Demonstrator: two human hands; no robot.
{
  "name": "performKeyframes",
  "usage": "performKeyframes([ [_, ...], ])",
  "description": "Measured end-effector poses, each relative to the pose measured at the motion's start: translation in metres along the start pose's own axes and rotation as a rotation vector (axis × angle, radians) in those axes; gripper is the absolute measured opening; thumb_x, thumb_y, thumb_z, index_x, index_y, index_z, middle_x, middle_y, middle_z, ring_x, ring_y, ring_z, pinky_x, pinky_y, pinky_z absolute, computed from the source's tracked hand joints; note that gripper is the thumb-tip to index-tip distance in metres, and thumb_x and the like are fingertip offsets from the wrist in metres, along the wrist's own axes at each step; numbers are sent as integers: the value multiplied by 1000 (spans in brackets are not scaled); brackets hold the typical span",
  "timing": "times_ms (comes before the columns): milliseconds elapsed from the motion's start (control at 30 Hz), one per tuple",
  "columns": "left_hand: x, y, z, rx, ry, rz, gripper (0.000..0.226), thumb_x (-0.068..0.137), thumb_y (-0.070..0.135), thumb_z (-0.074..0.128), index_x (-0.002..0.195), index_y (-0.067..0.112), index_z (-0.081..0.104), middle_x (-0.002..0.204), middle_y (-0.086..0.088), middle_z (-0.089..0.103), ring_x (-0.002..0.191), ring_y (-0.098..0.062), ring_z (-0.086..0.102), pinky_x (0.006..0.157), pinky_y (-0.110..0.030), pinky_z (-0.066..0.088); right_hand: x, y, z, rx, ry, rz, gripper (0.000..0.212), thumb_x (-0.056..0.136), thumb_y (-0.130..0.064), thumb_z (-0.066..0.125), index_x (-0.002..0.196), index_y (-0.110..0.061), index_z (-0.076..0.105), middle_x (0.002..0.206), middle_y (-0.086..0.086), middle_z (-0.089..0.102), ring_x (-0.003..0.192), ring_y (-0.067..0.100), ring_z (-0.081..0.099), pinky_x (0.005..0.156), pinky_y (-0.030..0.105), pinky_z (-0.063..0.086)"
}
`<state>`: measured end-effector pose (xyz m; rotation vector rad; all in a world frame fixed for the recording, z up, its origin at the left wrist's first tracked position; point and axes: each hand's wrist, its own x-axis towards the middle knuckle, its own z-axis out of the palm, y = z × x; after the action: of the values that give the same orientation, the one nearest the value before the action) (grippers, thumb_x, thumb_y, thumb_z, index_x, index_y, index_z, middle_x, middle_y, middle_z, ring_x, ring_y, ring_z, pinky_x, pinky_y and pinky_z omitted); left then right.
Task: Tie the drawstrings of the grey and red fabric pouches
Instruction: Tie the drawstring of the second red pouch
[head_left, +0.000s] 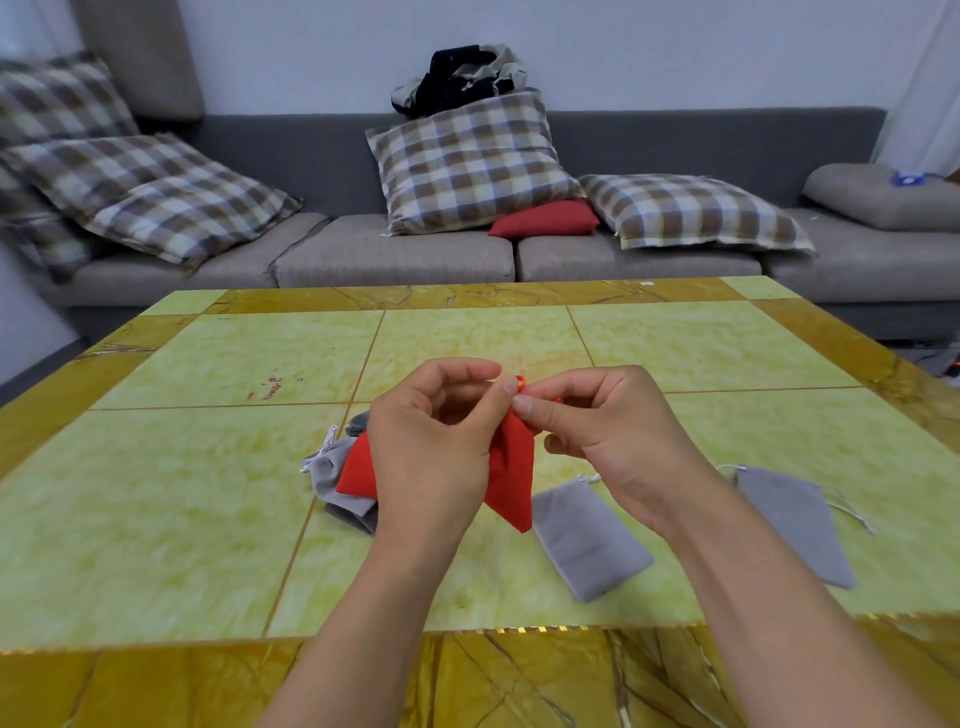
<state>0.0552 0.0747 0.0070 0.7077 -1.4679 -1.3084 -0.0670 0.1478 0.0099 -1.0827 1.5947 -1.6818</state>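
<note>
A red pouch (511, 470) hangs above the table between both hands. My left hand (436, 441) pinches its gathered top and red drawstring (521, 383) with thumb and fingers. My right hand (597, 431) pinches the same drawstring from the right, a small loop showing between the fingertips. Another red pouch (357, 470) lies on a heap of grey pouches (332, 470) behind my left hand. Two flat grey pouches lie to the right, one near (589, 540), one further right (792, 525) with loose white strings.
The green and yellow tiled table (208, 493) has a brown border along its edges. A grey sofa (395, 254) with checked cushions (467, 166) and a red cushion (545, 218) stands behind the table.
</note>
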Motion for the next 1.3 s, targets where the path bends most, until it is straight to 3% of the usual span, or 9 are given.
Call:
performKeyframes([
  [200,5,8,-5,-133,-86,-108,10,77,7,79,84,10,73,69,-4,76,66,-9,71,63,-18,55,0,3,0,115,-37,-19,13,83,-13,72,88,-2,75,86,22,72,79,27,65,71,35,53],
  [400,7,9,-7,-342,-168,-269,14,77,4,75,90,10,73,82,-9,77,73,-15,70,70,-20,58,1,3,4,358,-176,84,13,95,-9,55,97,-1,65,71,2,65,56,5,61,54,19,51],
  [533,9,12,-9,-409,-185,-314,19,71,6,74,89,9,72,76,-4,75,63,-11,69,60,-17,55,0,2,4,358,-223,65,29,89,-16,60,108,4,66,93,13,67,78,14,65,71,23,52],
  [633,8,12,-8,-411,-185,-333,21,67,11,75,88,10,73,78,-5,76,63,-11,68,57,-16,53,2,3,3,290,-200,45,20,92,-19,62,101,-3,70,92,14,66,82,22,59,74,31,46],
  [733,8,10,-8,-371,-141,-283,13,74,6,75,87,10,74,78,-8,76,68,-15,70,64,-19,56,3,3,2,184,-175,11,25,92,-23,62,98,-1,70,96,19,60,89,28,48,72,34,39],
  [833,7,7,-7,-234,-46,-120,11,77,3,78,85,10,74,76,-8,76,71,-14,71,65,-19,56,-1,-3,3,149,-143,11,26,85,-33,70,91,-8,75,88,12,66,86,27,53,74,35,45],
  [967,2,6,0,-126,16,10,11,75,6,81,83,10,74,72,-1,76,69,-8,71,64,-19,56,-2,-7,8,106,-75,3,33,73,-32,75,88,-2,75,91,28,71,85,32,63,91,59,50],
  [1167,5,3,-2,-274,-81,-174,12,75,5,78,85,12,74,73,-5,75,70,-12,70,67,-20,56,-2,-1,-2,274,-108,91,16,90,-8,63,94,4,72,87,12,72,80,20,67,70,26,54],
  [1300,9,4,-8,-146,-141,-60,12,80,4,76,90,10,75,78,-6,77,74,-13,72,67,-19,55,-1,-2,-2,280,-107,111,17,93,-11,61,93,0,74,89,11,73,84,22,66,74,30,50],
])
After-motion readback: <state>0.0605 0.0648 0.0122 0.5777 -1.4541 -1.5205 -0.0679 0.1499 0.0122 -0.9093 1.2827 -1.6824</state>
